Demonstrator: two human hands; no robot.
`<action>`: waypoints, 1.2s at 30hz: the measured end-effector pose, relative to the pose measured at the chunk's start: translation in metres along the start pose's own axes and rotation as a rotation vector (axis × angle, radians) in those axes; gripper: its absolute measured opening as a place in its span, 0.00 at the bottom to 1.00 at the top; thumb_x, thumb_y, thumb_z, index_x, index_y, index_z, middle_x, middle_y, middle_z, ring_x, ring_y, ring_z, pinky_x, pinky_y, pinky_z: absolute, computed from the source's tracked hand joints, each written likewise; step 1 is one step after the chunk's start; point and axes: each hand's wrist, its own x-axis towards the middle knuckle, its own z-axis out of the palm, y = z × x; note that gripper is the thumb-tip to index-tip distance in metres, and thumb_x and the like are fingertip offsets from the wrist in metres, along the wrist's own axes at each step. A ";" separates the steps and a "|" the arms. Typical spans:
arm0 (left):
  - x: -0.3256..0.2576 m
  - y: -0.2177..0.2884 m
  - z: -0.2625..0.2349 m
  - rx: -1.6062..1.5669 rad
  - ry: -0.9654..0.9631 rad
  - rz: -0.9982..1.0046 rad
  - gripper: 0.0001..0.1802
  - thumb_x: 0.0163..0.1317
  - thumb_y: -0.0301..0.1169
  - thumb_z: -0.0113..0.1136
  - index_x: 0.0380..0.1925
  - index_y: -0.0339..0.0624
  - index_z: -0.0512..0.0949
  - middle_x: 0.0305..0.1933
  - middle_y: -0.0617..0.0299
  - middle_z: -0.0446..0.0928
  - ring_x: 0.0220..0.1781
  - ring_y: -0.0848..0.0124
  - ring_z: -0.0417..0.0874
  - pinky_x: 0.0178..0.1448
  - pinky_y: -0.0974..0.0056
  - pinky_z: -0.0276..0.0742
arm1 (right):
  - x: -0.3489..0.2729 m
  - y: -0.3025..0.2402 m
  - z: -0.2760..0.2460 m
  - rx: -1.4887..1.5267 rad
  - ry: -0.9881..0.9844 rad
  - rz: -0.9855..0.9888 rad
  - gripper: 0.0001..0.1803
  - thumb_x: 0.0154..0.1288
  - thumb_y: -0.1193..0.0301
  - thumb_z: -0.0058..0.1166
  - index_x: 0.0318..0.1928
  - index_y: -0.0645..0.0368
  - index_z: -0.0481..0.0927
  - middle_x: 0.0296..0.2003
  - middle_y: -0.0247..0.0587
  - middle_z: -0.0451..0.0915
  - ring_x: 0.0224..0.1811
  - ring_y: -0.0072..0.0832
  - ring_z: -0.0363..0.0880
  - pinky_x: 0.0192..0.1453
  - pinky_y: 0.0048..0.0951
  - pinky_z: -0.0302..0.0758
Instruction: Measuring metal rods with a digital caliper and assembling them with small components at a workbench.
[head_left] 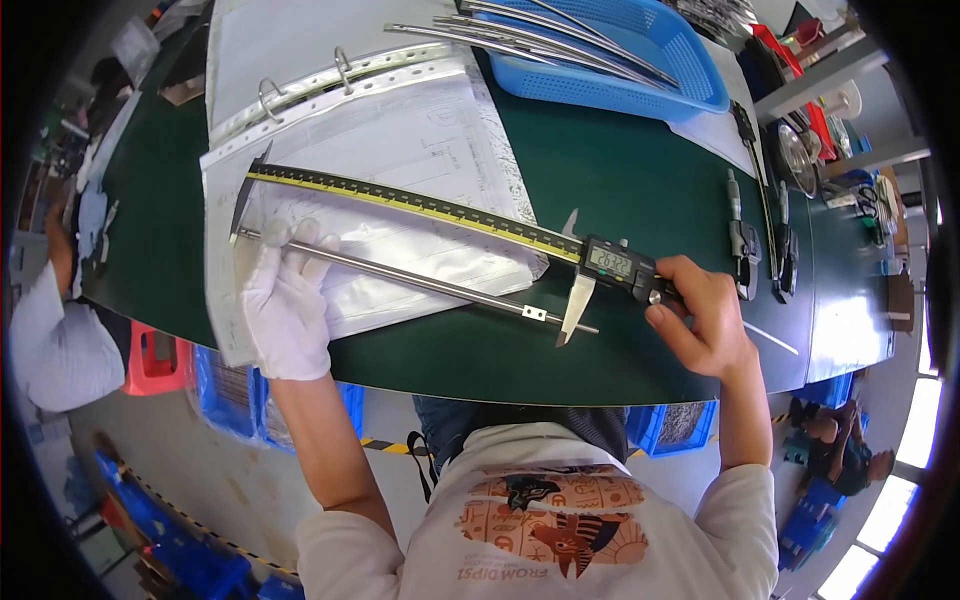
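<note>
Reaching forward over the green table (pixel 600 170), the gloved left hand (pixel 288 300) presses its fingers down on one end of a slim metal rod (pixel 420 282), pinning it against the open ring binder (pixel 400 130). The bare right hand (pixel 700 315) is closed around the sliding head of a long digital caliper (pixel 450 212), thumb at its wheel. The rod lies between the caliper's two measuring arms, along the beam. A blue basket (pixel 620 60) holding more rods sits beyond.
</note>
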 end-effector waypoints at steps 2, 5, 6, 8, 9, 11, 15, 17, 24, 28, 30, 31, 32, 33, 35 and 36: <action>0.000 0.000 -0.001 -0.012 -0.016 0.006 0.13 0.61 0.25 0.48 0.46 0.35 0.67 0.44 0.55 0.70 0.47 0.60 0.74 0.48 0.53 0.76 | 0.000 0.003 0.000 -0.019 0.034 -0.051 0.14 0.50 0.69 0.56 0.36 0.62 0.71 0.14 0.39 0.67 0.14 0.36 0.67 0.18 0.31 0.60; 0.002 -0.001 -0.007 -0.013 -0.059 0.001 0.13 0.61 0.25 0.47 0.47 0.35 0.67 0.44 0.54 0.71 0.48 0.59 0.74 0.49 0.52 0.76 | -0.001 0.006 0.000 -0.048 0.020 -0.044 0.14 0.51 0.68 0.56 0.37 0.61 0.72 0.14 0.39 0.68 0.15 0.36 0.68 0.18 0.32 0.61; 0.002 -0.001 -0.008 -0.005 -0.047 -0.015 0.13 0.61 0.25 0.47 0.47 0.35 0.67 0.44 0.54 0.71 0.48 0.59 0.74 0.49 0.52 0.76 | -0.001 0.006 0.000 -0.040 0.011 -0.037 0.14 0.51 0.68 0.56 0.37 0.61 0.72 0.14 0.39 0.68 0.15 0.36 0.68 0.18 0.32 0.61; 0.004 -0.002 -0.011 -0.066 -0.079 -0.021 0.13 0.62 0.25 0.45 0.47 0.35 0.67 0.45 0.53 0.71 0.49 0.59 0.74 0.50 0.51 0.76 | -0.001 0.007 0.001 -0.121 0.019 -0.017 0.14 0.51 0.68 0.57 0.37 0.61 0.72 0.16 0.40 0.69 0.16 0.35 0.70 0.19 0.32 0.62; 0.004 -0.002 -0.012 -0.065 -0.085 -0.027 0.13 0.62 0.25 0.45 0.47 0.35 0.67 0.45 0.53 0.71 0.49 0.59 0.74 0.50 0.51 0.76 | -0.001 0.007 0.001 -0.118 0.019 -0.021 0.14 0.51 0.68 0.57 0.37 0.61 0.72 0.16 0.40 0.69 0.16 0.35 0.70 0.19 0.32 0.62; 0.005 -0.001 -0.013 -0.119 -0.116 -0.036 0.14 0.63 0.24 0.44 0.48 0.35 0.66 0.46 0.52 0.71 0.49 0.59 0.74 0.51 0.50 0.76 | -0.001 0.006 0.002 -0.133 0.020 -0.050 0.15 0.50 0.68 0.56 0.38 0.61 0.72 0.18 0.40 0.71 0.17 0.36 0.71 0.19 0.32 0.63; 0.005 -0.002 -0.013 -0.161 -0.164 -0.063 0.13 0.63 0.24 0.44 0.48 0.35 0.66 0.46 0.51 0.72 0.48 0.60 0.75 0.51 0.50 0.76 | 0.001 0.006 0.002 -0.161 0.065 -0.093 0.17 0.48 0.68 0.55 0.39 0.62 0.72 0.20 0.41 0.73 0.18 0.38 0.71 0.20 0.33 0.65; 0.005 -0.002 -0.014 -0.108 -0.158 -0.030 0.13 0.63 0.24 0.44 0.48 0.36 0.66 0.45 0.52 0.72 0.47 0.61 0.75 0.51 0.51 0.76 | 0.001 0.007 0.003 -0.157 0.032 -0.076 0.18 0.47 0.69 0.54 0.40 0.62 0.72 0.22 0.42 0.73 0.19 0.39 0.72 0.21 0.34 0.66; 0.010 -0.002 -0.020 -0.114 -0.172 -0.017 0.13 0.62 0.23 0.44 0.47 0.36 0.67 0.45 0.53 0.72 0.48 0.62 0.75 0.52 0.51 0.75 | 0.000 0.014 0.009 -0.196 0.084 -0.144 0.17 0.50 0.65 0.56 0.38 0.62 0.72 0.22 0.42 0.73 0.19 0.40 0.72 0.21 0.34 0.66; 0.010 -0.003 -0.023 -0.132 -0.185 -0.030 0.13 0.62 0.23 0.43 0.47 0.35 0.66 0.45 0.52 0.71 0.50 0.61 0.74 0.54 0.50 0.74 | -0.003 0.014 0.009 -0.260 0.114 -0.124 0.16 0.51 0.60 0.57 0.32 0.59 0.72 0.18 0.39 0.71 0.17 0.38 0.71 0.19 0.33 0.65; 0.009 -0.003 -0.024 -0.149 -0.208 -0.027 0.13 0.62 0.23 0.43 0.47 0.34 0.66 0.46 0.52 0.71 0.50 0.61 0.74 0.54 0.50 0.73 | -0.002 0.013 0.010 -0.279 0.140 -0.117 0.16 0.50 0.59 0.58 0.29 0.58 0.72 0.17 0.38 0.70 0.17 0.37 0.71 0.19 0.33 0.65; 0.009 -0.002 -0.025 -0.191 -0.209 -0.057 0.13 0.63 0.24 0.43 0.47 0.32 0.65 0.46 0.50 0.71 0.50 0.61 0.73 0.54 0.50 0.73 | -0.002 0.013 0.010 -0.282 0.151 -0.116 0.16 0.50 0.58 0.58 0.28 0.58 0.72 0.16 0.37 0.70 0.16 0.37 0.70 0.18 0.33 0.64; 0.009 -0.002 -0.026 -0.216 -0.212 -0.079 0.13 0.63 0.24 0.42 0.46 0.30 0.65 0.46 0.49 0.71 0.50 0.60 0.73 0.54 0.50 0.73 | -0.002 0.012 0.011 -0.288 0.171 -0.109 0.16 0.49 0.58 0.59 0.26 0.57 0.72 0.15 0.37 0.69 0.15 0.36 0.70 0.18 0.33 0.64; 0.009 -0.002 -0.026 -0.233 -0.223 -0.092 0.13 0.63 0.24 0.42 0.46 0.30 0.65 0.46 0.49 0.71 0.50 0.60 0.73 0.54 0.50 0.73 | -0.002 0.012 0.011 -0.291 0.171 -0.107 0.16 0.49 0.58 0.59 0.26 0.57 0.72 0.15 0.37 0.69 0.15 0.36 0.70 0.18 0.33 0.64; 0.011 -0.002 -0.028 -0.183 -0.142 -0.070 0.13 0.64 0.25 0.41 0.46 0.28 0.65 0.46 0.47 0.71 0.50 0.60 0.73 0.55 0.51 0.73 | -0.001 0.011 0.013 -0.290 0.221 -0.118 0.19 0.48 0.54 0.60 0.24 0.56 0.71 0.14 0.36 0.68 0.15 0.36 0.69 0.18 0.33 0.64; 0.012 -0.002 -0.029 -0.183 -0.155 -0.076 0.13 0.64 0.25 0.41 0.46 0.28 0.65 0.46 0.47 0.71 0.50 0.60 0.73 0.55 0.51 0.73 | -0.002 0.011 0.013 -0.295 0.220 -0.109 0.19 0.48 0.54 0.60 0.24 0.56 0.71 0.14 0.36 0.68 0.15 0.36 0.69 0.18 0.33 0.64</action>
